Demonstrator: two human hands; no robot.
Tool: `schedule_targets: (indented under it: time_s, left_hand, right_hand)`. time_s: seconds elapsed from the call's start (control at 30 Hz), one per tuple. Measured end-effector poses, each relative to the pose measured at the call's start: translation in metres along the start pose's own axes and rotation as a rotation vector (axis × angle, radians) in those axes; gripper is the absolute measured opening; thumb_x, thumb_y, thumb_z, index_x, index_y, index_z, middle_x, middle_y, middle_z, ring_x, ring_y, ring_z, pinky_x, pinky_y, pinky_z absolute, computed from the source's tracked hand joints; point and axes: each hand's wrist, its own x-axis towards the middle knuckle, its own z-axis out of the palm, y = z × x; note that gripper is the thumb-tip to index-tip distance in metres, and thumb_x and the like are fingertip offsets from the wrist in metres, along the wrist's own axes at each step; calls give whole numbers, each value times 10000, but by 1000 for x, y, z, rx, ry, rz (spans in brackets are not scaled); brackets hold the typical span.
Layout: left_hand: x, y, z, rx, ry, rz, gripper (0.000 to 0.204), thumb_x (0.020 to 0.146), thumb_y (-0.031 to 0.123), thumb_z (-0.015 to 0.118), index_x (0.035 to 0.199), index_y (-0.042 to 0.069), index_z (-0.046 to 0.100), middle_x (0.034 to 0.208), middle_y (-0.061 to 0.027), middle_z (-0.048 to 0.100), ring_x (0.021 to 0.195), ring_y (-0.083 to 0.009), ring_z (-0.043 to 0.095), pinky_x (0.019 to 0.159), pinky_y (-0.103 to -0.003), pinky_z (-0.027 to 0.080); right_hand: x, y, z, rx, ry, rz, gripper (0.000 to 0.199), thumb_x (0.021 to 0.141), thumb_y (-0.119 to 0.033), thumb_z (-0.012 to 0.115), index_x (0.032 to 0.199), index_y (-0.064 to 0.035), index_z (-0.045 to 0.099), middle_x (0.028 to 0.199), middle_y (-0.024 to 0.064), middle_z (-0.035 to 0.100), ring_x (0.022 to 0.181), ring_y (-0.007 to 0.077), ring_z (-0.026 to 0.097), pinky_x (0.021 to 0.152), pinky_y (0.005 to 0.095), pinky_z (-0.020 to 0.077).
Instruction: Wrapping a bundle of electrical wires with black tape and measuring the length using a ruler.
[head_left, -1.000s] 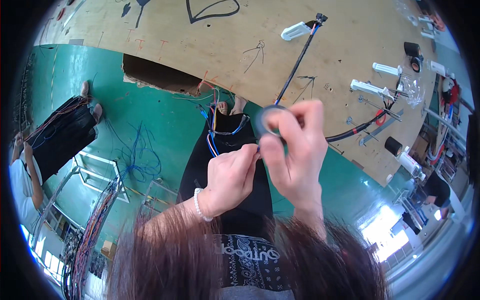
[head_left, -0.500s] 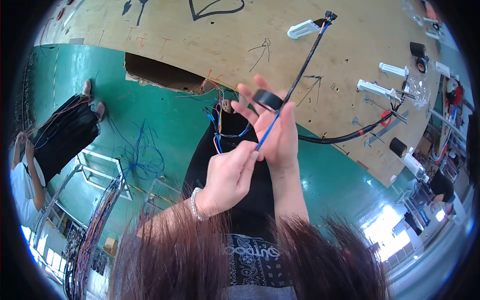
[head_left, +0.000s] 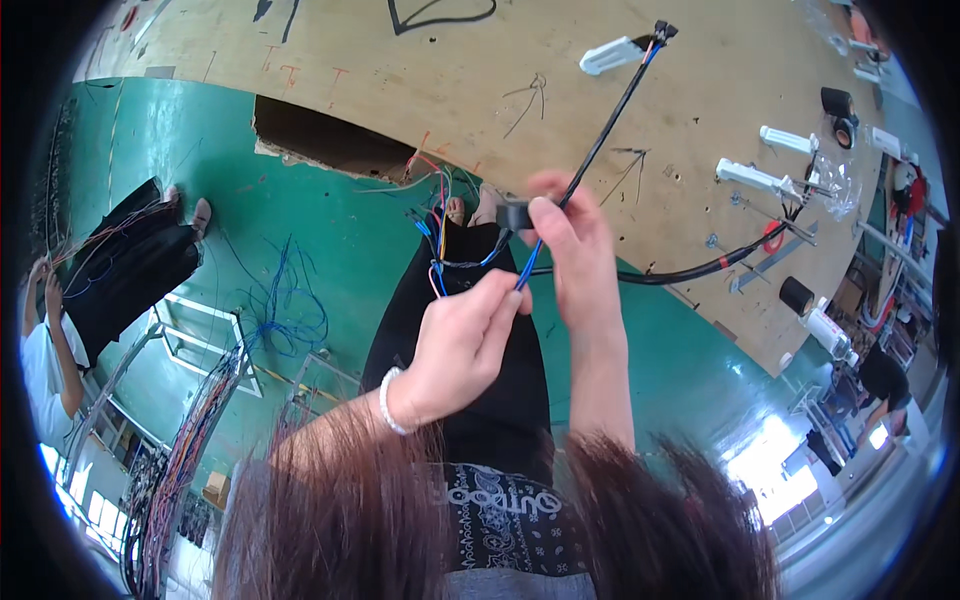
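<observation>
My left hand (head_left: 462,345) pinches a pair of blue wires (head_left: 529,265) between thumb and fingertips. These wires run up into a black-taped wire bundle (head_left: 608,130), which slants to a dark connector (head_left: 662,34) at the far side of the board. My right hand (head_left: 578,238) is closed on a roll of black tape (head_left: 514,216) beside the bundle, its thumb on the roll and its fingers partly hidden behind the bundle. Left of the roll, loose coloured wires (head_left: 440,230) hang with blue ends. A thick black cable (head_left: 670,278) passes behind my right hand toward the right.
The wooden board (head_left: 480,100) carries white clamp holders (head_left: 612,55) and more black tape rolls (head_left: 796,293). A rectangular cutout (head_left: 330,140) opens along its near edge. At left another person (head_left: 60,340) handles wires beside a rack of wire bundles (head_left: 195,440).
My right hand has gone from spread fingers to a closed grip on the tape roll. The roll has shifted slightly down and left. My left hand keeps its pinch on the wires.
</observation>
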Motion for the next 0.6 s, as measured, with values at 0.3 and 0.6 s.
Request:
schedule_targets:
  time_s: [0.3, 0.6]
  left_hand:
    - [-14, -10, 7, 136, 42, 98, 82, 917, 38, 537, 994, 30, 562, 750, -136, 640, 665, -332, 643, 560, -393, 492]
    - [-11, -10, 7, -251, -47, -120, 101, 977, 75, 488, 967, 21, 573, 656, -80, 552, 500, -212, 528, 494, -296, 407]
  right_hand:
    - [-60, -47, 15, -1015, -57, -531, 233, 797, -229, 732, 851, -22, 639, 929, 99, 512, 807, 196, 516, 687, 313, 439]
    - [-18, 15, 4, 177, -88, 33, 319, 939, -190, 571, 1195, -4, 530, 1086, 89, 583, 908, 125, 583, 777, 258, 450]
